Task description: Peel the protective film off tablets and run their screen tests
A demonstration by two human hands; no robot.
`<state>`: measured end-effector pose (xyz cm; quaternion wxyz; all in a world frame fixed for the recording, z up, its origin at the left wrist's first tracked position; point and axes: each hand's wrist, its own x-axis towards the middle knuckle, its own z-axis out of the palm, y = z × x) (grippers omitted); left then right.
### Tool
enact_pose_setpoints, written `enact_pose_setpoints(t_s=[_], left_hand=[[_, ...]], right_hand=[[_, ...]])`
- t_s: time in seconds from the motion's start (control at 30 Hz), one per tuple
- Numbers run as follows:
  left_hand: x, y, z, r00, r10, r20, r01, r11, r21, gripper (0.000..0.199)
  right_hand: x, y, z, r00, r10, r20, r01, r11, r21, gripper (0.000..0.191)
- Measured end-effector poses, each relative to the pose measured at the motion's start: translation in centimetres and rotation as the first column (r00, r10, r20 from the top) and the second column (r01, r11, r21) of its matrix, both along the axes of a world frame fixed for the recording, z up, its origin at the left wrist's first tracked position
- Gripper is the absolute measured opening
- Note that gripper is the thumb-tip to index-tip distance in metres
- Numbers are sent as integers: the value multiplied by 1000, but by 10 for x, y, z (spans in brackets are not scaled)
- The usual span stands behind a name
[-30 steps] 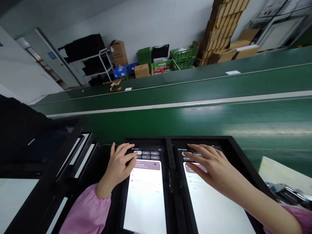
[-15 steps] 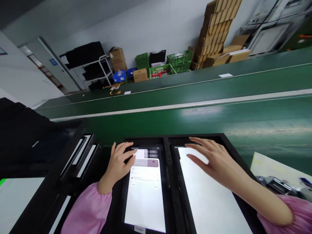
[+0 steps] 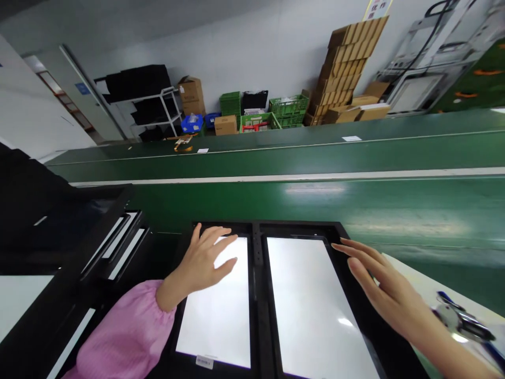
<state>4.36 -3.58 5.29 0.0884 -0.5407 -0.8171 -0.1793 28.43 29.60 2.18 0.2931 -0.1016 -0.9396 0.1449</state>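
The right hand has shifted from the right-hand tablet's top to its outer edge, and both screens, showing menus a second earlier, now glow white. A pale wall backs the room, with one tall stack of cardboard boxes and one wheeled-looking rack under black material. Below stretches a long green work surface. On it, one black tray carries two tablets, left-hand tablet and right-hand tablet, side by side, faces up. Their long axes run away from the wearer, far ends slanting slightly toward each other; a label marks the left-hand tablet's near end. The left hand hovers over its upper left, fingers and thumb apart; the right hand's are also spread. Whether either touches is unclear.
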Motion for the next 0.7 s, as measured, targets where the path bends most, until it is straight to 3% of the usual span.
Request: enact_pose_setpoints(t_s=[0.17, 0.37, 0.57, 0.7], left_hand=[[13, 3, -21, 997, -82, 6, 82, 997, 0, 46], [5, -2, -19, 998, -50, 35, 52, 998, -32, 50], [7, -4, -20, 993, -117, 2, 117, 993, -19, 36], [10, -4, -24, 986, -164, -41, 164, 986, 1, 37]], right_hand=[[8, -24, -17, 998, -55, 3, 55, 997, 57, 43], [13, -25, -15, 991, -132, 15, 132, 991, -10, 48], [17, -26, -14, 994, -104, -36, 104, 995, -12, 48], [18, -27, -15, 992, -121, -28, 121, 993, 2, 49]])
